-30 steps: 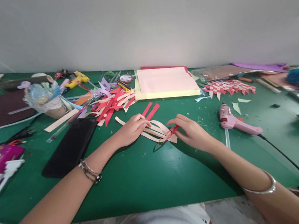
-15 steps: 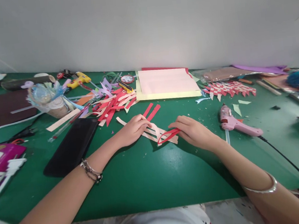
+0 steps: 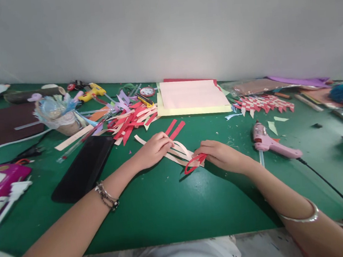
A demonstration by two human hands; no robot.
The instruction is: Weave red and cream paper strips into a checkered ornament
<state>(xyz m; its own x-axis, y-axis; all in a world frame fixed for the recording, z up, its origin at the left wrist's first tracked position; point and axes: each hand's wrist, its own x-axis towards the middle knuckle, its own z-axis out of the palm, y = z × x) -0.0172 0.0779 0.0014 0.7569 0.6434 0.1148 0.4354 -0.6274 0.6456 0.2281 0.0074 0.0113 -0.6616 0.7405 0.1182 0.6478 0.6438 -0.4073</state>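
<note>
My left hand (image 3: 158, 148) is closed on the far left part of a small piece of paper strips, pressing it against the green table. Pale pink paper strips (image 3: 179, 155) spread from under its fingers toward the right. Two red strip ends (image 3: 176, 130) stick out beyond the fingertips. With fingers curled, my right hand (image 3: 218, 154) pinches a red paper strip (image 3: 191, 168) that bends into a loop over the right ends of the pale strips. The fingers hide where the strips cross.
A pink glue gun (image 3: 272, 142) with a cord lies at the right. A black phone (image 3: 83, 168) rests left of my forearm. Behind are stacked paper sheets (image 3: 191, 95), loose red and pink strips (image 3: 130, 120), a woven checkered piece (image 3: 262, 104) and a yellow glue gun (image 3: 92, 92).
My right hand has shifted slightly down, and the red loop has moved right and toward me. One pale strip now arches farther right. The left hand stays nearly in place.
</note>
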